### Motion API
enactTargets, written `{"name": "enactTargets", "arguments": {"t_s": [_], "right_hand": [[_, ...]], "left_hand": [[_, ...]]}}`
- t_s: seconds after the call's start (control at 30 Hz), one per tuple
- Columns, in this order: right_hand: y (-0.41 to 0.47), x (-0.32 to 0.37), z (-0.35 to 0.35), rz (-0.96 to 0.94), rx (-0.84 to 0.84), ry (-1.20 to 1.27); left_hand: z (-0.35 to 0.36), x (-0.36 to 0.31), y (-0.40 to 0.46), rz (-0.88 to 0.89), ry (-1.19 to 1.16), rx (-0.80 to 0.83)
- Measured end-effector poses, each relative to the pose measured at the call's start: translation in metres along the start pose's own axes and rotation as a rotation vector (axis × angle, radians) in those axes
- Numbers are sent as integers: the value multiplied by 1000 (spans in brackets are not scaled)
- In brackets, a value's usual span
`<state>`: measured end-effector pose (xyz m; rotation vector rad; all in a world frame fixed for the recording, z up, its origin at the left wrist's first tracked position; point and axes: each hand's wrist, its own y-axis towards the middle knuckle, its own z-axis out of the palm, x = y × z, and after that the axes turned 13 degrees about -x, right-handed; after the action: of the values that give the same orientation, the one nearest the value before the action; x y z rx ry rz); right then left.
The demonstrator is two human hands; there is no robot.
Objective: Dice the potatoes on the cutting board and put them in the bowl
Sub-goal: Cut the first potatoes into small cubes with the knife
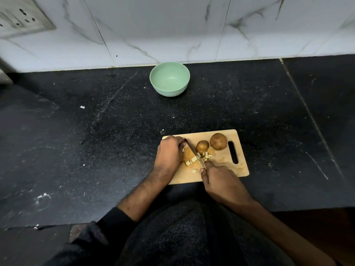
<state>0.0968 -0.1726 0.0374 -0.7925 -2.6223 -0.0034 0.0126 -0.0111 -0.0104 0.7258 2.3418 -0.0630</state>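
A wooden cutting board lies on the black counter near the front edge. On it my left hand holds down a partly cut potato. My right hand grips a knife whose blade slants across that potato. Pale diced pieces lie beside the blade. A small whole potato and a larger one rest at the board's far side. The green bowl stands empty near the wall.
The black stone counter spreads wide to the left and right of the board. A marble-tiled wall rises behind the bowl, with a socket plate at the upper left. Small white scraps dot the counter.
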Motion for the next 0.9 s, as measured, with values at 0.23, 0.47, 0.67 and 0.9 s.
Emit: {"name": "enactTargets", "arguments": {"t_s": [0.23, 0.47, 0.67, 0.9], "right_hand": [[7, 2, -1, 14, 43, 1], [14, 7, -7, 28, 111, -8], [17, 10, -8, 114, 316, -96], [7, 3, -16, 92, 332, -91]], "left_hand": [[0, -4, -1, 65, 123, 13], [-3, -8, 4, 53, 127, 19], [1, -5, 0, -20, 36, 2], [1, -2, 1, -117, 3, -21]]}}
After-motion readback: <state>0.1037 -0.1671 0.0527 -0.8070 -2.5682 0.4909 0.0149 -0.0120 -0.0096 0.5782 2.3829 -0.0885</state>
